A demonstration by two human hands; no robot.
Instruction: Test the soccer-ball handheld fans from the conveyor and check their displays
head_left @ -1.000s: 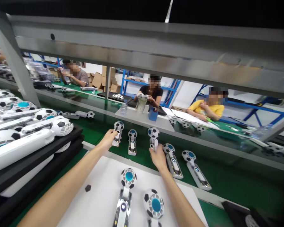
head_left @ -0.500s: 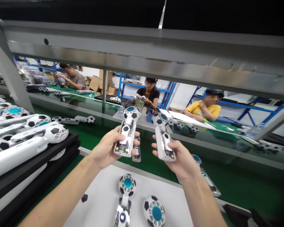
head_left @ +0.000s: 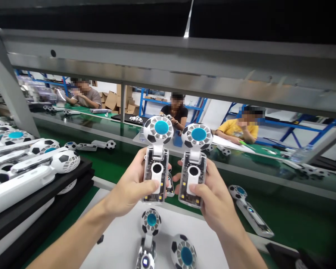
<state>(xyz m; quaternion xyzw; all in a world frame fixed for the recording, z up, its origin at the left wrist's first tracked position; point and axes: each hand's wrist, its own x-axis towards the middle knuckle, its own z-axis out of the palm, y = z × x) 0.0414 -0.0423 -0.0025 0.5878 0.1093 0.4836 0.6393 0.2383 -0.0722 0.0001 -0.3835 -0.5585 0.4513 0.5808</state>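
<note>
I have the left hand (head_left: 131, 186) closed around a clear plastic-cased device (head_left: 157, 158) with a white front bar and a round, black-and-white football-patterned head bearing a blue disc. The right hand (head_left: 214, 192) grips a matching clear-cased device (head_left: 194, 170) just beside it. Both thumbs press on the white bars, and I see both devices raised, heads up, discs facing my camera. Below them, on a flat white sheet (head_left: 114, 233), lie a football-headed device with a lit round display (head_left: 148, 241) and a second football-patterned head (head_left: 184, 254), its lower part out of my view. Another silver-edged device (head_left: 252, 213) lies to the right on the glossy green counter (head_left: 291, 201). On my left, long white football-headed devices (head_left: 63, 160) rest on stacked black trays (head_left: 82, 168).
</note>
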